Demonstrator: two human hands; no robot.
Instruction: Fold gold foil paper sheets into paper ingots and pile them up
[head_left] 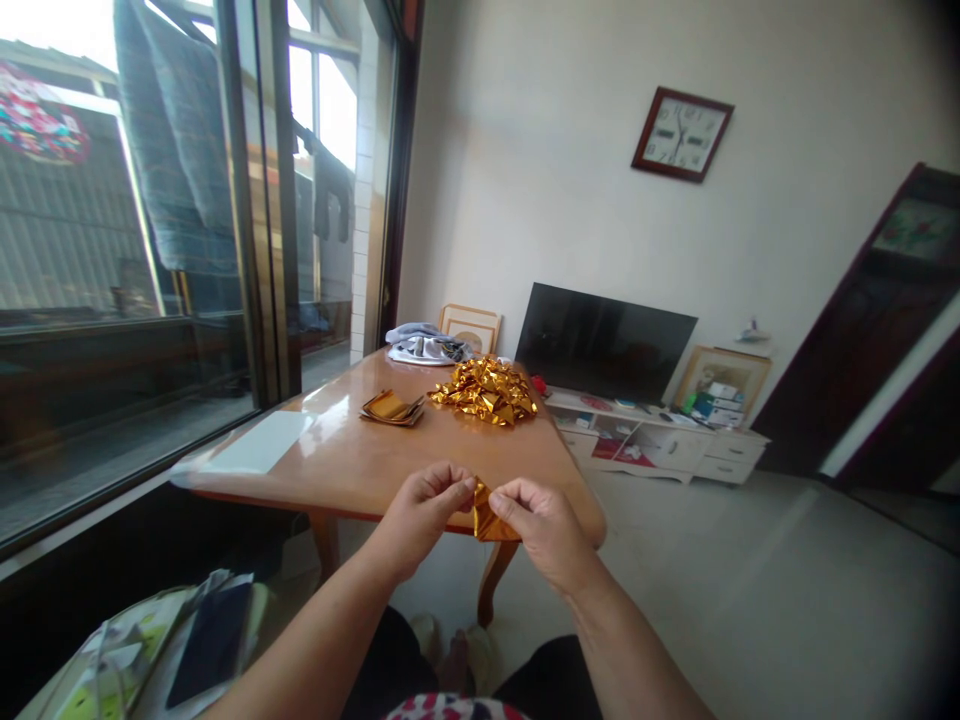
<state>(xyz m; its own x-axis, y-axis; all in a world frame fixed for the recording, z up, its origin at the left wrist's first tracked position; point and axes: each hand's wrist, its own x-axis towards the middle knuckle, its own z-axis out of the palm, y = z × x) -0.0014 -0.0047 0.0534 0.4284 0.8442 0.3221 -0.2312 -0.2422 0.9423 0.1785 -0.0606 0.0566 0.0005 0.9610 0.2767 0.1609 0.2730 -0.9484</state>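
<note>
Room daylit from a large window on the left, with clothing hung outside. Walls white; square clock mounted high. Floor pale and glossy. Wooden table stands near the window. Dark TV on a low white cabinet against the far wall. Dark door at right.

- wall clock: dial marks present, too small to read
- boxes on the TV stand: print blurred, unreadable
- no other legible text, brand or number
</note>
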